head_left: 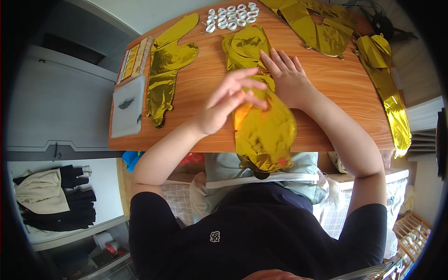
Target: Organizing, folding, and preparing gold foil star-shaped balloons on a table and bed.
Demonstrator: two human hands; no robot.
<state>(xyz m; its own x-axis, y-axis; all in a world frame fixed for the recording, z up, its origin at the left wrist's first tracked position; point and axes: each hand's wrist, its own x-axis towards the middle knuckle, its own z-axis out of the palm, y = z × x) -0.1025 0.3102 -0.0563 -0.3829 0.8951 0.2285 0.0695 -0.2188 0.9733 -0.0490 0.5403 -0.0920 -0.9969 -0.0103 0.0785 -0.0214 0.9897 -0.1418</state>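
A flat gold foil balloon [266, 135] lies lengthwise before me, its near end hanging over the table's front edge. Over its middle is my left hand [221, 103], slightly blurred, fingers spread and curved; whether they touch the foil I cannot tell. My right hand [291, 84] rests flat, palm down, with its fingertips at the balloon's right edge and the rest on the wood. Neither hand grips anything. Part of the foil is hidden behind the left fingers.
Another gold foil balloon [169, 60] lies to the left, beside a clear plastic bag [128, 109] and a flat box [135, 60]. Several small white ribbon rolls [232, 17] sit at the far edge of the wooden table [345, 112]. More gold foil [322, 32] spreads far right; a strip [385, 84] overhangs the right edge.
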